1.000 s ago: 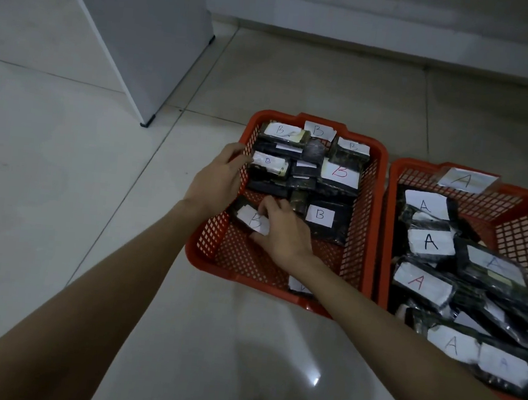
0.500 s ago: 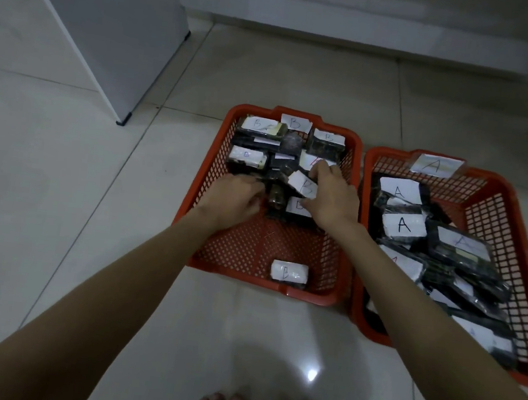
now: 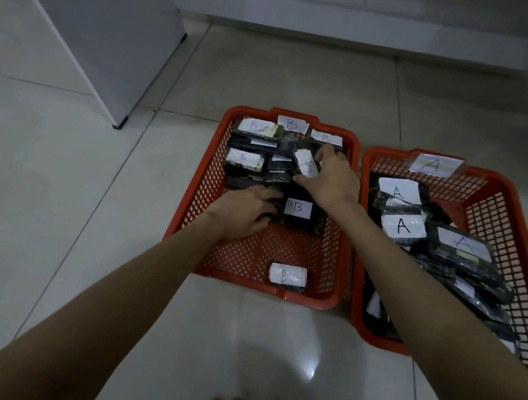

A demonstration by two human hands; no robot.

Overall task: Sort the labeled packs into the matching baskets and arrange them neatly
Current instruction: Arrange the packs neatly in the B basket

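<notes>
I count two orange baskets side by side on the tiled floor (image 3: 59, 211) — the B basket (image 3: 346, 228) on the left, the A basket (image 3: 527, 227) on the right, their inner rims all but touching; each carries one paper tag on its far wall, B tag (image 3: 292, 124) and A tag (image 3: 433, 165). In the B basket I can read six lettered packs, the rest of the dark pile unreadable; one small B pack (image 3: 287, 275) lies alone against the near wall, with bare mesh between it and the heap. My right hand (image 3: 330, 177) pinches a tilted B pack (image 3: 307, 163) between thumb and fingers above the pile; my left hand (image 3: 245, 209) lies flat, fingers spread, on the edge of a large B pack (image 3: 299, 211). In the A basket I read three A packs (image 3: 401, 226); its right side is open mesh.
</notes>
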